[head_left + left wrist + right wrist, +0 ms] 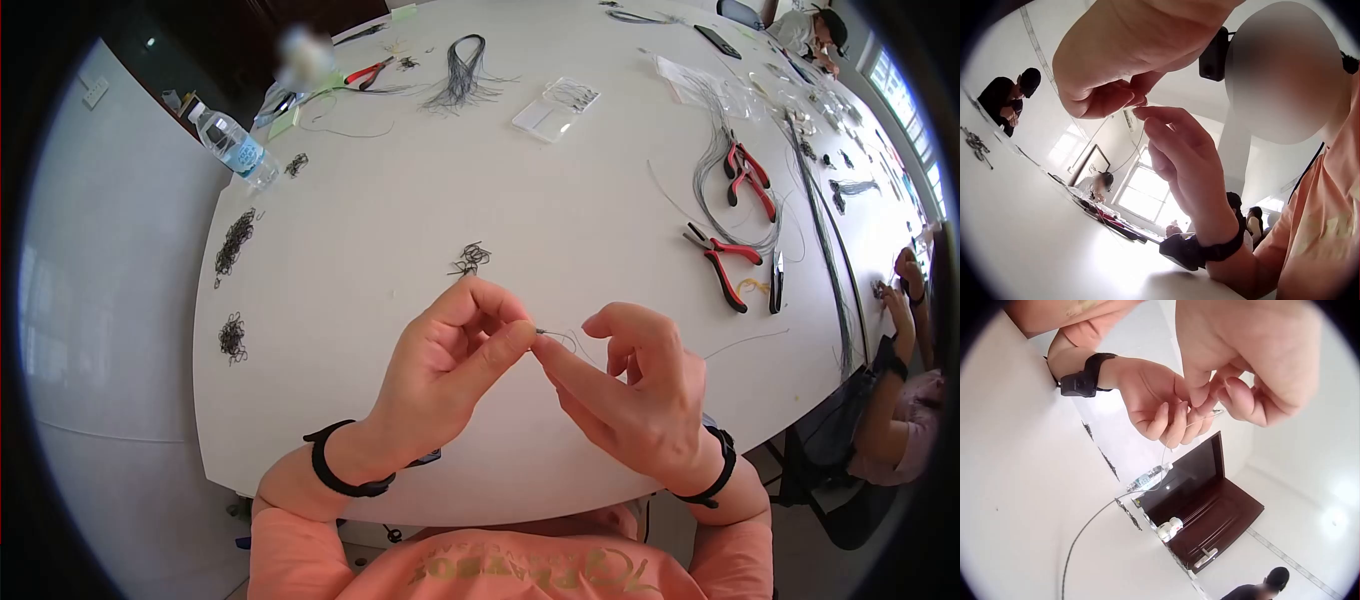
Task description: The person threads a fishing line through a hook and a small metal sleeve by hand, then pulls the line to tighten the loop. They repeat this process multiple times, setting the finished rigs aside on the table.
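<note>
In the middle of the head view my left hand (440,370) pinches the end of a thin grey wire (572,340) between thumb and forefinger. A small dark bit shows at those fingertips. My right hand (635,390) meets them with one outstretched fingertip, while another finger stands apart above the wire. The right wrist view shows the wire (1094,519) curving down from a narrow loop beside the fingers. Just beyond my left hand lies a small heap of dark bent metal pieces (472,257).
Two more dark heaps (235,245) lie at the left, near a water bottle (235,148). Red-handled pliers (725,262) and coiled wires lie at the right. A plastic box (557,110) and a wire bundle (465,75) are farther back. Other people (905,400) sit around the table.
</note>
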Demonstrator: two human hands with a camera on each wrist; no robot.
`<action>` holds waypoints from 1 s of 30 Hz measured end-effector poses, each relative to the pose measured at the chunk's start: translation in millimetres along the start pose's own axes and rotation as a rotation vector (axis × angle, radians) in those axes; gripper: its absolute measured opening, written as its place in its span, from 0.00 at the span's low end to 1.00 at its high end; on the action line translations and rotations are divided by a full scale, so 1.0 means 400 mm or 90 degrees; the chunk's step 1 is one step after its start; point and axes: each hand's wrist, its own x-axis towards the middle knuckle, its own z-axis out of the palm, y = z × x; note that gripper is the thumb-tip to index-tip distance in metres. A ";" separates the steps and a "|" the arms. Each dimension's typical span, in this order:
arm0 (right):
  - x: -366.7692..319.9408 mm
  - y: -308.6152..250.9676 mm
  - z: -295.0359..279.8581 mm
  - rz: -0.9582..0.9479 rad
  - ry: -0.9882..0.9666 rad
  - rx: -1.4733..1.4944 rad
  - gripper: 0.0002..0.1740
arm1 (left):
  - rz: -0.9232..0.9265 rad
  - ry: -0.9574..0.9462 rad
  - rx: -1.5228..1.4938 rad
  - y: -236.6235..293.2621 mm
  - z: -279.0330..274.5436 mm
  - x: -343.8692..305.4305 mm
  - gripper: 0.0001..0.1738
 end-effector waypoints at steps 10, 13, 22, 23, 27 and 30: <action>-0.012 0.036 0.003 -0.103 -0.076 0.016 0.25 | -0.027 0.002 -0.070 0.003 -0.013 0.007 0.06; 0.007 0.019 -0.019 0.011 -0.054 0.148 0.19 | -0.011 0.005 -0.055 0.000 -0.015 0.007 0.06; 0.008 0.022 -0.006 0.230 -0.068 0.408 0.09 | 0.038 -0.011 0.026 -0.002 0.008 -0.004 0.06; 0.008 0.027 -0.014 0.212 -0.086 0.372 0.09 | 0.039 -0.014 0.030 -0.003 0.009 -0.004 0.06; 0.012 0.028 -0.024 0.142 -0.052 0.237 0.10 | 0.037 -0.018 0.044 -0.009 0.013 -0.006 0.06; 0.010 0.028 -0.022 0.111 -0.025 0.198 0.12 | 0.036 -0.022 0.054 -0.014 0.015 -0.006 0.06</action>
